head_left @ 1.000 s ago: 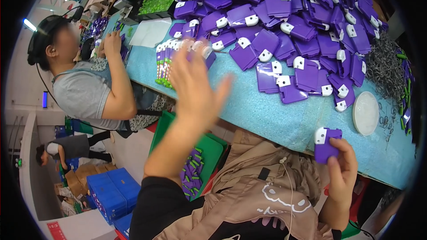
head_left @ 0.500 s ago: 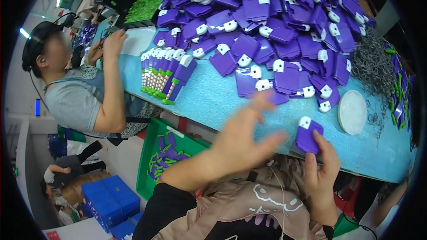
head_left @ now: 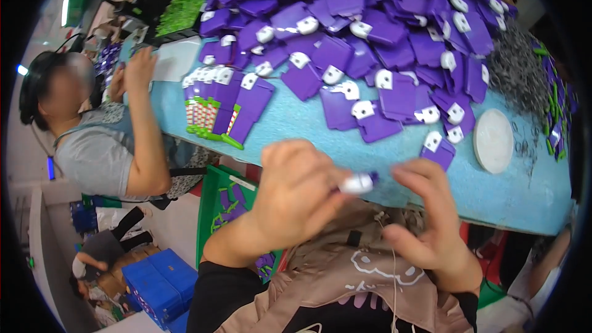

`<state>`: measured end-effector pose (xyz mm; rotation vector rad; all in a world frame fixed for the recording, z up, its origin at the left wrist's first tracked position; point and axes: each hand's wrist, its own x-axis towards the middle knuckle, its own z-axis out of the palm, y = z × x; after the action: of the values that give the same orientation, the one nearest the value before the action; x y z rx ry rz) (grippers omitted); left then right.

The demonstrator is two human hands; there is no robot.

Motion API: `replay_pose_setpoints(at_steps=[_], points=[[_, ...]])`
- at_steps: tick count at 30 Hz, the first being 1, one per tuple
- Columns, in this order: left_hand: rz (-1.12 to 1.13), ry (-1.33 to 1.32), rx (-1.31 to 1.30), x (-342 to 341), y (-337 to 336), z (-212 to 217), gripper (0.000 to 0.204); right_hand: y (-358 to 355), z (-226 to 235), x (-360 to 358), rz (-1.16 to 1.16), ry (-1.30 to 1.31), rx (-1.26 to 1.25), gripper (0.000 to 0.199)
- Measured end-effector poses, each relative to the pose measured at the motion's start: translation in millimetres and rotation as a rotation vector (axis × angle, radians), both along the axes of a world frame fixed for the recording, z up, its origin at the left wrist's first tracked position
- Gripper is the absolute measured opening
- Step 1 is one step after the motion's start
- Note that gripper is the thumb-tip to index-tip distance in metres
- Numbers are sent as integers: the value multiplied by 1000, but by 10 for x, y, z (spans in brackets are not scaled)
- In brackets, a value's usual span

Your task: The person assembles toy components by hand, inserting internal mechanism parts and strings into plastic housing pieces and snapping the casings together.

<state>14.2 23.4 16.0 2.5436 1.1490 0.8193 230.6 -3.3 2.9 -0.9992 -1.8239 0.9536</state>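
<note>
Near the table's front edge my left hand (head_left: 296, 182) is closed on a small purple and white plastic case (head_left: 359, 183), seen nearly edge-on and blurred. My right hand (head_left: 428, 213) is just to the right of it, thumb and fingers apart, with nothing between them. Just beyond the right fingertips lies a flat purple case with a white corner (head_left: 438, 152). Farther back rises a big heap of the same purple cases (head_left: 394, 46). To the left, several cases with striped sticks and green ends (head_left: 213, 108) stand in a leaning row.
A round white dish (head_left: 493, 142) sits at the right, beside a pile of thin dark wire-like pieces (head_left: 521, 68). A co-worker (head_left: 92, 129) works at the left. Below the table stands a green bin (head_left: 213, 209) of purple and green parts; blue crates (head_left: 161, 283) are on the floor.
My left hand has drawn back from the heap's side and now holds a purple and white case. My right hand has let go of its case and opened; a case lies ahead of it.
</note>
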Motion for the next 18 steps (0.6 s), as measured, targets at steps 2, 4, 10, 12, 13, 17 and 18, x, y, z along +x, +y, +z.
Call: replay_pose_setpoints(at_steps=[2,4,10,12,13,17,18], points=[[-50,-100,-85,123,-132,-4,30,97,16,-44,206,138,-133,39],[-59,-122,-101,168,-154,-29,29,106,-119,-12,244,262,-180,36],[-150,-201,-144,253,-128,-75,27,39,-217,56,338,437,-288,39],[-79,-547,-346,241,-111,-84,21,-28,-165,-35,-24,656,-271,55],[-68,-787,-456,241,-112,-165,28,-70,-282,-33,-88,579,-160,70],[-39,-1332,-867,545,-209,-203,30,-141,-274,15,150,198,-275,45],[-5,-1403,-931,617,-254,-207,28,-136,-262,16,87,200,-252,32]])
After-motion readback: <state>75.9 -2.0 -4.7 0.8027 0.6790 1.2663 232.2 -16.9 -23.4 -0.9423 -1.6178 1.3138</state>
